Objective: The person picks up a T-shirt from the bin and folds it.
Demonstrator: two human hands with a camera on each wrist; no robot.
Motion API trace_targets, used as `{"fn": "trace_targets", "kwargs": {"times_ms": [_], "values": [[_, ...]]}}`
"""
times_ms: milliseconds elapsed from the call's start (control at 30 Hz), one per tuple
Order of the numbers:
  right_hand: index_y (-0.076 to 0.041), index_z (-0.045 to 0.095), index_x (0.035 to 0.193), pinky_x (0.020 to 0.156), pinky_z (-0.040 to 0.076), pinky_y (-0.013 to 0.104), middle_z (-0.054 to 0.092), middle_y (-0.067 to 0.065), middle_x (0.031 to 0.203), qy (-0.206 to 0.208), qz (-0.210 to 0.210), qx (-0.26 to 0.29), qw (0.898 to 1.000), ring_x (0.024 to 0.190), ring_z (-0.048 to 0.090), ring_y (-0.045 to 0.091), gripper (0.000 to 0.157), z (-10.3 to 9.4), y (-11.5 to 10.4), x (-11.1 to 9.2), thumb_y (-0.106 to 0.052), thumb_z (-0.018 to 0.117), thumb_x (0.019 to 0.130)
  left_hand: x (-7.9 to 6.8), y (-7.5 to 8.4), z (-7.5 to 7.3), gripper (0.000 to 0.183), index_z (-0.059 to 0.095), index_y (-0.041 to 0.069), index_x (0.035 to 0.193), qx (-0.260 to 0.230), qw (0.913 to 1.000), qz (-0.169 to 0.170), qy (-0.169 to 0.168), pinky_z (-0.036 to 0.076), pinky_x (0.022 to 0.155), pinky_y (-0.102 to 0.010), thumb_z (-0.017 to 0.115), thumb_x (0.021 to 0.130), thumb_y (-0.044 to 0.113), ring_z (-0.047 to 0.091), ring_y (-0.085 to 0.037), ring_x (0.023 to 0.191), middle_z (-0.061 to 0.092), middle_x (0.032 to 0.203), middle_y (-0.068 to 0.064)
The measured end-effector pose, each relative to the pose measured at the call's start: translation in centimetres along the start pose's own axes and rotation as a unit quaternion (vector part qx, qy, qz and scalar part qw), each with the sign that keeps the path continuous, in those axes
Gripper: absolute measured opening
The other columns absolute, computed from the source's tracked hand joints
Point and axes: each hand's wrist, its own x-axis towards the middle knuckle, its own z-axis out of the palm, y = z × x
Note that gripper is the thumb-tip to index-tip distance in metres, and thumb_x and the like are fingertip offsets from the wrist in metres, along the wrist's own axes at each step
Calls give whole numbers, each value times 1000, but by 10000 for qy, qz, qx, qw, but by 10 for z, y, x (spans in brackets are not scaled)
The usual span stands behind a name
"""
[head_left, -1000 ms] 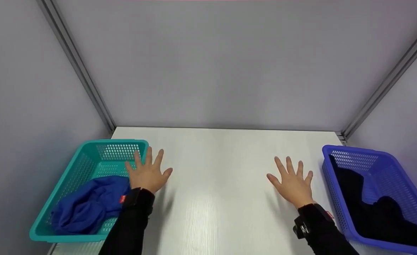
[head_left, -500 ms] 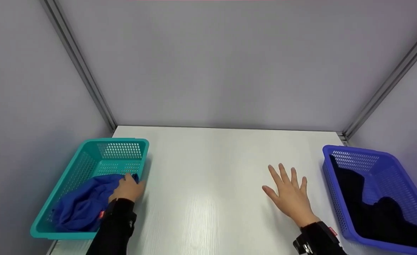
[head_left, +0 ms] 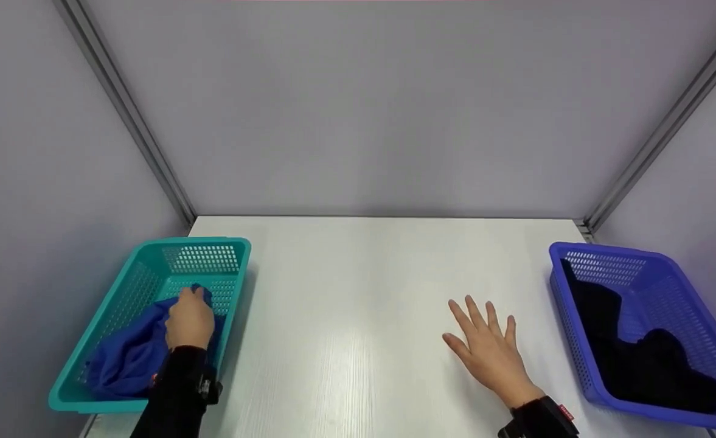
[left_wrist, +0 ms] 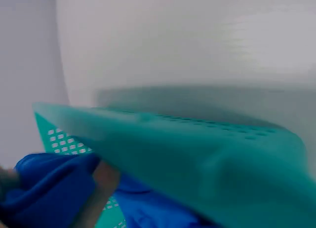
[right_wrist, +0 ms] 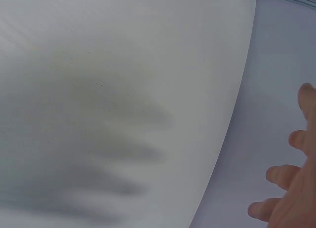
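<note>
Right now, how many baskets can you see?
2. The teal basket is on the left, where the left hand grips blue cloth; the purple basket is on the right, with black cloth inside.

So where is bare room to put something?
The tabletop is bare between the teal basket and the right hand, to the rear panel. Crowded: the teal basket's near part, with blue cloth and the left hand; the blue basket, left and near, with black cloth.

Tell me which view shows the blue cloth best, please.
The head view: much of the blue cloth shows inside the teal basket, though the left hand covers some. The left wrist view shows only cropped parts; the right wrist, none.
</note>
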Motion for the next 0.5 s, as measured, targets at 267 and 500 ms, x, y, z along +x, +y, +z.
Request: {"fn": "trace_targets", "kwargs": {"times_ms": [267, 500], "values": [[-19, 38, 162, 113, 6, 80, 32, 19, 166, -81, -217, -8, 9997, 152, 20, 55, 68, 3, -6, 1, -47, 59, 104, -16, 61, -41, 41, 33, 7, 95, -3207, 9260, 489, 1930, 24, 76, -34, 23, 114, 42, 30, -19, 74, 26, 86, -7], [-18, 37, 162, 114, 11, 80, 32, 19, 166, 31, -434, -2, 9991, 151, 23, 55, 69, 5, -18, 5, -39, 64, 103, -54, 146, -65, 32, 46, 9, 97, -4477, 8496, 2354, 1492, 30, 72, -24, 35, 114, 34, 39, -15, 77, 40, 88, -3]]}}
